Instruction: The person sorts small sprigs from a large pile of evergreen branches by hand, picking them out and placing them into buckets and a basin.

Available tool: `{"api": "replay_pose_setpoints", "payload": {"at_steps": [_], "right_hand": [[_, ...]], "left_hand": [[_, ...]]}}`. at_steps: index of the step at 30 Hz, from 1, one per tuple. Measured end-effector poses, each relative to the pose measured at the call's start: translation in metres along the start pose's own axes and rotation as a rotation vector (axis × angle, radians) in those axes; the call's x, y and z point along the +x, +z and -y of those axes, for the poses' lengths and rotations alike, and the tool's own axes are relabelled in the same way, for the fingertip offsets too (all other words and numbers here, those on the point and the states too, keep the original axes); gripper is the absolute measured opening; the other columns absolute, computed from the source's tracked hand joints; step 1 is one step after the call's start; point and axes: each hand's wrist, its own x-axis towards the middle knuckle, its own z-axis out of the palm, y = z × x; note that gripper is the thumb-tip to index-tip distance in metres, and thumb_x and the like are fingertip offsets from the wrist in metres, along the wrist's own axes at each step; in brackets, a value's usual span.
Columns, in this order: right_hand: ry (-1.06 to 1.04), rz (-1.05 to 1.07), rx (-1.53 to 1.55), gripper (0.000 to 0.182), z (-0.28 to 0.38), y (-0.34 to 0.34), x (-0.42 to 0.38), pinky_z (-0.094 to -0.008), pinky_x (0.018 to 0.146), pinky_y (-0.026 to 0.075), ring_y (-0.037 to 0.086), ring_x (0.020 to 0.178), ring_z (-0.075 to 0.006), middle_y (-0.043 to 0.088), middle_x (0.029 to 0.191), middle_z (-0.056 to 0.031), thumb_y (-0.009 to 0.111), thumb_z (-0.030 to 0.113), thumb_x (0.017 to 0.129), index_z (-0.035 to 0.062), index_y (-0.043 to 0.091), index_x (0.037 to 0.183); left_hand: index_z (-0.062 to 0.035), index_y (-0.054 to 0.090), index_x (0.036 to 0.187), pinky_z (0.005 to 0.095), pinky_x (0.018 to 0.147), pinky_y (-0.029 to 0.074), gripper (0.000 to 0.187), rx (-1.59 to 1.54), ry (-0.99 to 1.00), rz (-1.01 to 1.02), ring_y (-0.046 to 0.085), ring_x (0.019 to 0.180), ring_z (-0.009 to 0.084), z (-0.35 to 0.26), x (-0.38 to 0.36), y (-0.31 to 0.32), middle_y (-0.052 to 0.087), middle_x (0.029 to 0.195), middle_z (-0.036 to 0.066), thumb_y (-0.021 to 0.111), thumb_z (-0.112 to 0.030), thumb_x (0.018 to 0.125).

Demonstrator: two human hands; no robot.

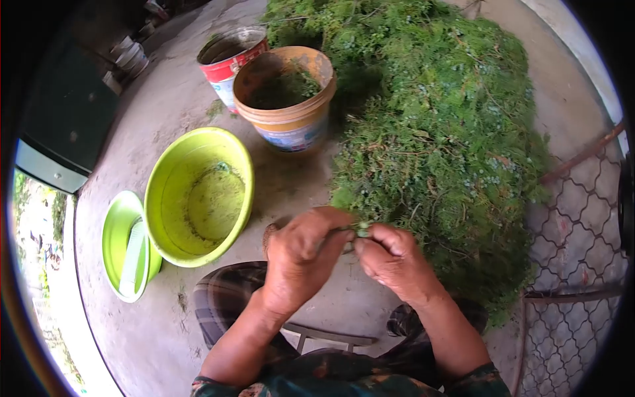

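My left hand (305,250) and my right hand (399,259) meet in front of my knees, fingers closed in a pinch. Between their fingertips shows a small green sprig (362,229), partly covered by the fingers. Just beyond my hands and to the right lies a big heap of green conifer branches (436,126), dotted with pale bluish berries. Left of my left hand stands a yellow-green basin (155,198), with a little dark debris and a few small bits on its bottom.
A yellow-brown bucket (291,126) holding some greenery stands beside a red-and-white bucket (228,86). A smaller green basin (114,245) with a pale ridged board (134,255) is at the left. Metal lattice (575,245) borders the right, and a dark door (66,112) the left.
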Motion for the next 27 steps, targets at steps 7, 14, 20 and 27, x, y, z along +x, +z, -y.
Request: {"api": "replay_pose_setpoints", "payload": {"at_steps": [7, 14, 20, 27], "right_hand": [[0.039, 0.064, 0.045, 0.021, -0.002, -0.015, -0.007, -0.0225, 0.045, 0.032, 0.039, 0.053, -0.0023, 0.045, 0.059, 0.0051, 0.055, 0.01, 0.089, 0.004, 0.05, 0.069], [-0.194, -0.027, -0.407, 0.021, -0.019, -0.017, -0.003, -0.0278, 0.047, 0.036, 0.042, 0.053, -0.0073, 0.049, 0.057, -0.0016, 0.058, 0.01, 0.087, 0.0009, 0.051, 0.07], [-0.172, -0.051, -0.586, 0.014, -0.018, -0.01, -0.002, -0.0378, 0.052, 0.044, 0.055, 0.052, -0.0257, 0.055, 0.063, -0.0205, 0.057, 0.012, 0.081, -0.0018, 0.057, 0.076], [-0.169, -0.037, -0.591, 0.015, -0.026, -0.009, -0.004, -0.0411, 0.054, 0.045, 0.056, 0.054, -0.0372, 0.055, 0.062, -0.0217, 0.056, 0.013, 0.078, -0.0011, 0.06, 0.077]], "left_hand": [[-0.0041, 0.06, 0.097, 0.0176, 0.062, 0.046, 0.01, -0.095, -0.223, -0.51, 0.058, 0.067, 0.0092, 0.009, 0.024, -0.05, 0.064, 0.081, 0.006, 0.056, -0.002, 0.088], [-0.0025, 0.062, 0.096, 0.0211, 0.05, 0.04, 0.014, -0.608, -0.624, 0.145, 0.055, 0.059, 0.0101, -0.013, 0.003, -0.023, 0.06, 0.074, 0.006, 0.056, 0.0, 0.083], [-0.0071, 0.067, 0.102, 0.0311, 0.059, 0.049, 0.023, 0.116, -0.286, 0.329, 0.061, 0.064, 0.0183, -0.027, 0.008, -0.012, 0.063, 0.076, 0.01, 0.071, -0.018, 0.081], [-0.0079, 0.065, 0.098, 0.0368, 0.063, 0.053, 0.022, 0.3, -0.061, 0.38, 0.065, 0.075, 0.029, -0.004, -0.004, -0.012, 0.066, 0.085, 0.01, 0.066, -0.024, 0.083]]}}
